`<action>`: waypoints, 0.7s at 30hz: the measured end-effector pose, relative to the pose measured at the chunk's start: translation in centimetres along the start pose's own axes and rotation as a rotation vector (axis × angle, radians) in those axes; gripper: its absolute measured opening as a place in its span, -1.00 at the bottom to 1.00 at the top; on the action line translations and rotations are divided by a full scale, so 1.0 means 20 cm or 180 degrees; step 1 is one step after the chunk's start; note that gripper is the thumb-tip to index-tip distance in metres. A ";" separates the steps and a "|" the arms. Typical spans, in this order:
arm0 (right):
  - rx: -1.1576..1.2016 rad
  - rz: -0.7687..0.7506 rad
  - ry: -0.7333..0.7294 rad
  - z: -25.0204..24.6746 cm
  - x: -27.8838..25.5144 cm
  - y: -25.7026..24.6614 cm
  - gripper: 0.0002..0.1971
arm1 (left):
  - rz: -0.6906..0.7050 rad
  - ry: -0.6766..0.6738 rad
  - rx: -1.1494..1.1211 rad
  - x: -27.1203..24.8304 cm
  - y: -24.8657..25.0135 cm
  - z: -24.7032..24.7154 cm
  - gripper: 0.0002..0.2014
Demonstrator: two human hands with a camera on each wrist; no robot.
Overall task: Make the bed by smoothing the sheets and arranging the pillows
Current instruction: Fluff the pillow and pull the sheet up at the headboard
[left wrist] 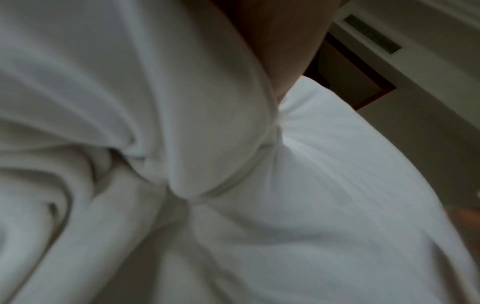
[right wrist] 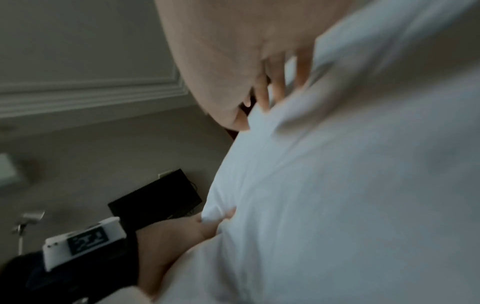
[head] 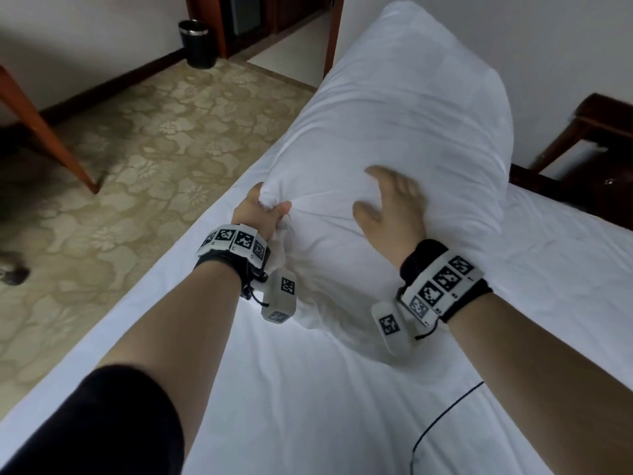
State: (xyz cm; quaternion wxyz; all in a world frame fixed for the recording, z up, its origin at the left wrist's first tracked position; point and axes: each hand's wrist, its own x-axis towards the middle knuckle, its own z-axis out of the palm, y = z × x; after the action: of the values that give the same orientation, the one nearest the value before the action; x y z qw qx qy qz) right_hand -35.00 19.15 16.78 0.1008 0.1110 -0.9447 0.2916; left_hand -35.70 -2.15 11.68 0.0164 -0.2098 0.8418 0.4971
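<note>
Pillow: a plump white pillow [head: 394,138] stands on end on the bed, its lower end down on the sheet and its upper end leaning away toward the wall; the fabric is blurred in all three views.
Pillow corner: the near left corner is bunched into twisted folds, which fill the left wrist view [left wrist: 182,174].
Left hand: the left hand [head: 260,209] grips that bunched corner, fingers and thumb curled tight into the cloth.
Right hand: the right hand [head: 394,204] lies flat against the pillow's near face, to the right of the gripped corner, fingers spread and straight, pressing the fabric; the right wrist view shows the spread fingers [right wrist: 275,86] against the white cloth.
Sheet: a white sheet [head: 308,406] covers the bed under the pillow, mildly creased around the pillow's base; a thin dark piped line [head: 442,416] curves across it nearer the person than the pillow.
Wrist bands: both wrists carry black straps with black-and-white coded tags.
Floor: patterned beige carpet [head: 144,159] lies left of the pillow, beyond the bed's edge.
Bin: a black waste bin [head: 197,42] stands by the wall, far left of the pillow's top.
Furniture: dark wooden furniture [head: 589,145] sits right of the pillow, behind the bed.
</note>
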 end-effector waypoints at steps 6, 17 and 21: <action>-0.1525 0.0117 -0.1674 0.10 0.02 0.06 -0.01 | -0.0126 0.0006 0.0126 0.02 -0.06 0.04 -0.37; -0.2081 0.0583 -0.2393 0.37 0.21 -0.12 0.19 | -0.0062 -0.0396 0.0393 0.17 -0.30 -0.07 -0.45; -0.2416 0.1006 -0.2243 0.56 0.22 -0.30 0.17 | 0.0231 -0.0894 0.0286 0.31 -0.41 -0.16 -0.49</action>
State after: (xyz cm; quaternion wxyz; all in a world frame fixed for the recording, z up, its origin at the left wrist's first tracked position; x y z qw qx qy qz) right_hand -38.92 7.24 12.02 -0.2342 0.0144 -0.9654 -0.1134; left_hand -37.71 -10.37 5.11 0.1254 -0.1067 0.8596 0.4837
